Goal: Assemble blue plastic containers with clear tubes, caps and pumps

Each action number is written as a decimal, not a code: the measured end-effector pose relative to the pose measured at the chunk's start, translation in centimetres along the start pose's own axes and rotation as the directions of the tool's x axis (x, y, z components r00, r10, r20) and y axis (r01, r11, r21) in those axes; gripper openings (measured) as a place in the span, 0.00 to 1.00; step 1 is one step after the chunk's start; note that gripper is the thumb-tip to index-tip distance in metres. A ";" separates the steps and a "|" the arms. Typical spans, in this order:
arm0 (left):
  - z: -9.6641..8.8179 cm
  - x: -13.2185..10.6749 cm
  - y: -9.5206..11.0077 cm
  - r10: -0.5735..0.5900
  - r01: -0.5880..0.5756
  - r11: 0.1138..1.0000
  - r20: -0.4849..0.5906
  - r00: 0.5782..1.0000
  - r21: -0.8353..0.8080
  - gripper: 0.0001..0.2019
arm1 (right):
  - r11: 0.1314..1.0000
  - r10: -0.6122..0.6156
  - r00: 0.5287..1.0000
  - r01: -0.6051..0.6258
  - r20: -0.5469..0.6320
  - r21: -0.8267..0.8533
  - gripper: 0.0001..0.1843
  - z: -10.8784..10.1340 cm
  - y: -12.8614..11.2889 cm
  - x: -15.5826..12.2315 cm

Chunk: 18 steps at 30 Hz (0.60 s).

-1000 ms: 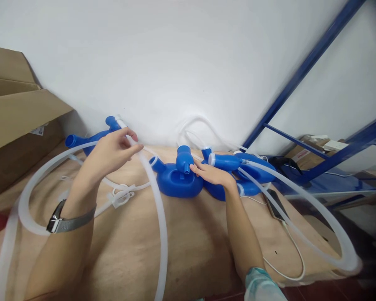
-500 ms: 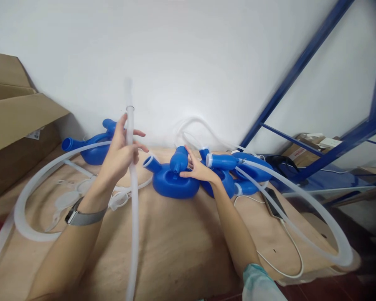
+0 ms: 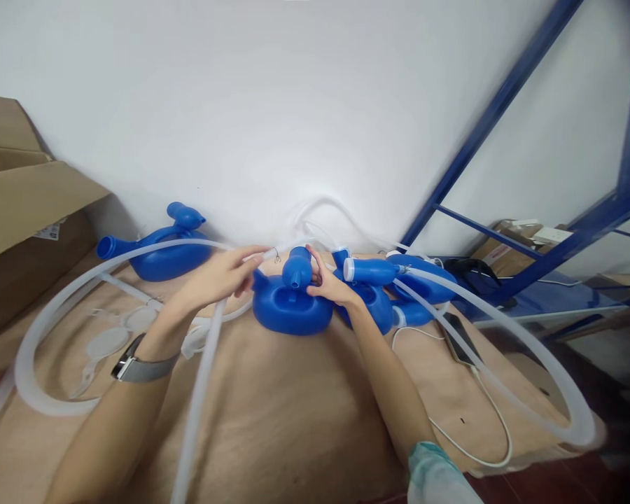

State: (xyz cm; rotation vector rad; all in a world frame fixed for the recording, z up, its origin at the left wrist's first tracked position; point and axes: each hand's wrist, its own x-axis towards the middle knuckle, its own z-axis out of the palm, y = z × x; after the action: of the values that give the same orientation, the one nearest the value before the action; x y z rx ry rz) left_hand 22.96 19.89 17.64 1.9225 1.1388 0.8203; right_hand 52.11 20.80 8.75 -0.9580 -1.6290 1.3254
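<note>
My left hand [image 3: 229, 274] is closed around a clear plastic hose [image 3: 202, 392] near its end, which points right and carries a thin wire clamp [image 3: 278, 255]. The hose end is close to a blue plastic urinal bottle [image 3: 292, 320] lying on the table; my fingers partly cover that bottle's open neck. My right hand [image 3: 330, 283] grips a blue funnel-shaped piece [image 3: 297, 264] with a narrow nozzle, resting on top of the bottle. Its thumb is at the front and its fingers behind.
Another blue bottle [image 3: 171, 257] with a nozzle piece lies left, among looped hose and clear plastic lids [image 3: 108, 343]. Several blue parts with a hose [image 3: 551, 392] lie right, beside a phone [image 3: 459, 339] on a cable. A cardboard box [image 3: 31, 231] stands left; a blue metal rack [image 3: 483, 140] rises right.
My left hand has tipped the hose end from upright down to the right, beside the middle bottle's neck. My right hand stays on the blue funnel-shaped piece.
</note>
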 end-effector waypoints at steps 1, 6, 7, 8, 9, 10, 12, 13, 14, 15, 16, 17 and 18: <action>0.1 0.0 0.1 0.010 -0.012 0.999 0.052 0.999 0.046 0.27 | 1.000 0.008 1.000 -0.007 -0.018 0.020 0.75 0.0 0.0 0.0; 0.7 0.2 0.3 -0.022 0.012 0.989 0.067 0.997 0.144 0.22 | 0.994 0.095 0.985 -0.086 -0.142 0.068 0.65 0.4 0.0 0.4; 1.0 0.3 0.2 -0.051 0.042 0.991 0.073 0.996 0.126 0.20 | 0.993 0.105 0.981 -0.095 -0.162 0.071 0.64 0.5 0.1 0.5; 1.2 0.3 0.1 -0.078 0.070 0.993 0.077 0.994 0.098 0.19 | 0.993 0.109 0.976 -0.098 -0.186 0.070 0.64 0.7 0.2 0.6; 1.5 0.4 -0.1 -0.099 0.094 0.993 0.073 0.992 0.065 0.18 | 0.993 0.107 0.973 -0.095 -0.206 0.065 0.64 0.8 0.4 0.8; 1.9 0.6 -0.4 -0.111 0.109 0.994 0.063 0.992 0.034 0.17 | 0.995 0.097 0.970 -0.086 -0.222 0.059 0.65 0.9 0.5 0.9; 2.5 0.8 -0.9 -0.096 0.096 0.995 0.027 0.995 -0.007 0.16 | 0.997 0.073 0.971 -0.065 -0.227 0.041 0.67 1.2 0.6 1.0; 2.8 0.9 -1.0 -0.070 0.070 0.997 0.009 0.998 -0.012 0.16 | 0.998 0.065 0.973 -0.059 -0.221 0.031 0.69 1.3 0.6 1.1; 3.0 1.0 -1.1 -0.036 0.036 0.999 -0.003 0.999 -0.002 0.17 | 0.998 0.059 0.975 -0.056 -0.214 0.021 0.69 1.3 0.6 1.1; 3.1 1.0 -1.1 0.007 -0.007 1.000 -0.004 1.000 0.025 0.19 | 0.998 0.055 0.976 -0.054 -0.209 0.011 0.70 1.4 0.5 1.0; 3.2 1.0 -1.1 0.056 -0.057 0.996 0.005 0.998 0.063 0.21 | 0.999 0.047 0.977 -0.048 -0.207 -0.001 0.70 1.3 0.4 0.9; 3.1 0.9 -1.0 0.103 -0.105 0.989 0.017 0.994 0.106 0.23 | 0.999 0.035 0.978 -0.039 -0.204 -0.016 0.70 1.3 0.4 0.8; 3.0 0.9 -0.9 0.143 -0.146 0.978 0.030 0.989 0.150 0.25 | 0.999 0.021 0.980 -0.028 -0.199 -0.033 0.70 1.2 0.3 0.7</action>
State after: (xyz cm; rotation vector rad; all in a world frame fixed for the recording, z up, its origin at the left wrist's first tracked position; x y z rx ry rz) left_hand 25.36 20.17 15.42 2.1554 1.0867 0.8105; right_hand 50.80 21.04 8.43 -1.0990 -1.4969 1.1797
